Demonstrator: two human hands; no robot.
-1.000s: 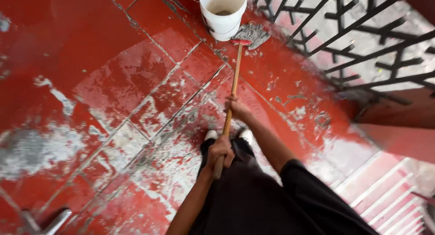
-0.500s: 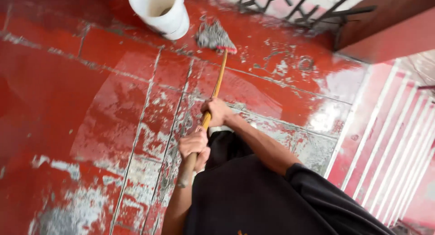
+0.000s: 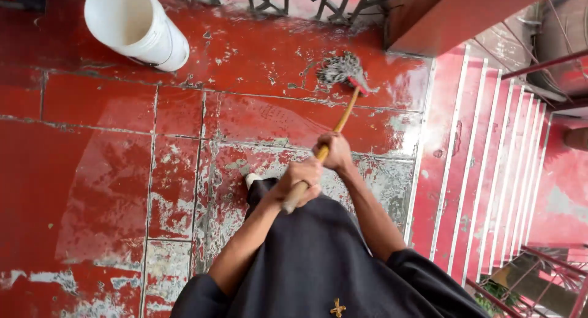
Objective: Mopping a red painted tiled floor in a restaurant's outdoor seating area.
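Hands (image 3: 318, 168) stacked along mop handle (image 3: 343, 119)

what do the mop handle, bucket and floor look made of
Mop handle: likely wood, yellowish and matte. Bucket: probably plastic, smooth plain white. Floor: apparently painted tile or concrete, glossy wet red, with grey patches where the paint has worn off.
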